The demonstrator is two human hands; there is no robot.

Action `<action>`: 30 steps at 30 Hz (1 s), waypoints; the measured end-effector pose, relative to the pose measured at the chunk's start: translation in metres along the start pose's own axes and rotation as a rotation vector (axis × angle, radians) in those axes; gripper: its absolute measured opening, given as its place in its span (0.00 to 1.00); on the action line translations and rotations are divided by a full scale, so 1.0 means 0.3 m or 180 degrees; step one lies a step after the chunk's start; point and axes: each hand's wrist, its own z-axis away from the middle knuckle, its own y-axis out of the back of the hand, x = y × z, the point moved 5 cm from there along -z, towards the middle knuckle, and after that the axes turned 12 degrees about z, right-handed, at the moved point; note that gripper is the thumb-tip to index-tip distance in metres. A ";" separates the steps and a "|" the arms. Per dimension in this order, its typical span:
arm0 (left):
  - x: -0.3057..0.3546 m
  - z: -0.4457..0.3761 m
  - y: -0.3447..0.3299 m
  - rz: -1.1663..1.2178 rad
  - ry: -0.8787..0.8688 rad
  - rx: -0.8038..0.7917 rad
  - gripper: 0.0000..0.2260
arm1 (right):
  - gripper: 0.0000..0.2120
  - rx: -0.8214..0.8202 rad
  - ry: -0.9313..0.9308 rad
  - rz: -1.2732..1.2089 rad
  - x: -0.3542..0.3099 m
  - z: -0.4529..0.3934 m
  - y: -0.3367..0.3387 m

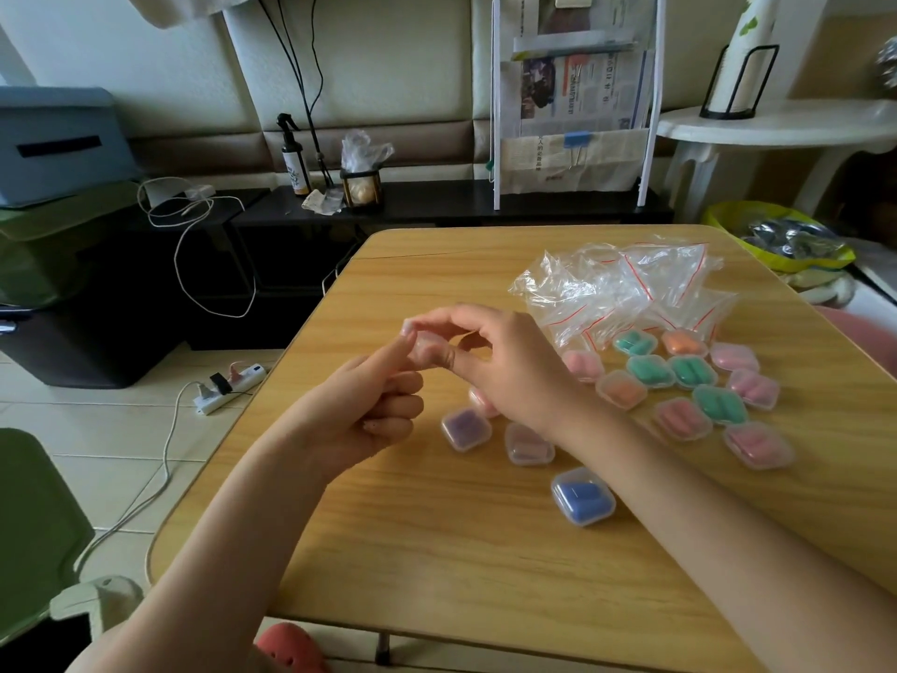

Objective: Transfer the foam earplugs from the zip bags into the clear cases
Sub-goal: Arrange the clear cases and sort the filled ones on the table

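Fingers of both hands pinch one clear case above table

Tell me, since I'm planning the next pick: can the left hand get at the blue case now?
Probably not yet: the left hand is helping hold a clear case, and the right forearm lies beside the blue case.
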 end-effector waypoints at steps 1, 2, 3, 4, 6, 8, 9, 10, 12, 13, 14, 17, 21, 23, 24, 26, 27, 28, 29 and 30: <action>-0.009 -0.002 -0.004 0.0318 0.0085 0.0003 0.14 | 0.13 0.0047 0.0029 -0.0002 -0.004 0.002 -0.002; -0.020 -0.004 -0.011 0.0661 0.0162 0.0020 0.15 | 0.13 0.0081 0.0055 -0.0023 -0.007 0.003 -0.005; -0.031 -0.006 -0.018 0.0999 0.0205 0.0054 0.16 | 0.13 0.0101 0.0075 -0.0037 -0.009 0.002 -0.007; -0.040 -0.009 -0.024 0.1292 0.0206 0.0108 0.18 | 0.13 0.0126 0.0102 -0.0028 -0.011 0.002 -0.008; -0.051 -0.016 -0.029 0.1607 0.0107 0.0221 0.19 | 0.12 0.0184 0.0151 0.0026 -0.008 0.001 -0.009; -0.050 -0.022 -0.032 0.1516 -0.0031 0.0256 0.17 | 0.11 0.0273 0.0109 0.0000 0.001 0.000 -0.005; -0.047 -0.023 -0.033 0.1399 -0.0087 0.0258 0.16 | 0.11 0.0314 0.0057 -0.0064 0.006 0.000 -0.002; -0.046 -0.024 -0.035 0.1299 -0.0123 0.0251 0.16 | 0.11 0.0351 -0.0004 -0.0157 0.014 -0.001 -0.001; -0.046 -0.026 -0.040 0.1172 -0.0142 0.0234 0.16 | 0.10 0.0359 -0.0175 -0.0444 0.027 -0.006 -0.004; -0.046 -0.026 -0.042 0.1107 -0.0144 0.0218 0.15 | 0.11 0.0329 -0.0291 -0.0610 0.036 -0.009 -0.007; -0.046 -0.027 -0.045 0.1030 -0.0137 0.0196 0.14 | 0.11 0.0291 -0.0396 -0.0763 0.047 -0.012 -0.012; -0.041 -0.030 -0.044 0.0879 -0.0112 0.0151 0.13 | 0.12 0.0200 -0.0549 -0.1028 0.060 -0.015 -0.017; -0.031 -0.023 -0.037 0.0581 -0.0109 0.0011 0.10 | 0.12 0.0128 -0.0628 -0.1207 0.057 -0.013 -0.002; -0.031 -0.013 -0.045 0.0215 -0.0142 -0.0141 0.07 | 0.12 0.0041 -0.0708 -0.1505 0.060 -0.012 0.002; -0.035 -0.007 -0.052 0.0006 -0.0152 -0.0237 0.07 | 0.12 -0.0001 -0.0728 -0.1637 0.059 -0.012 0.004; -0.041 0.003 -0.073 -0.0336 -0.0141 -0.0511 0.05 | 0.10 -0.0040 -0.0744 -0.1802 0.055 -0.011 0.006; -0.042 0.008 -0.082 -0.0451 -0.0106 -0.0658 0.07 | 0.10 -0.0045 -0.0770 -0.1850 0.056 -0.011 0.004; -0.043 0.012 -0.085 -0.0516 -0.0044 -0.0792 0.09 | 0.09 -0.0050 -0.0828 -0.1900 0.056 -0.010 0.001; -0.043 0.014 -0.087 -0.0511 0.0020 -0.0908 0.09 | 0.09 -0.0051 -0.0893 -0.1962 0.056 -0.008 0.000; -0.042 0.017 -0.092 -0.0462 0.0065 -0.0984 0.09 | 0.08 -0.0052 -0.0938 -0.2036 0.057 -0.007 -0.001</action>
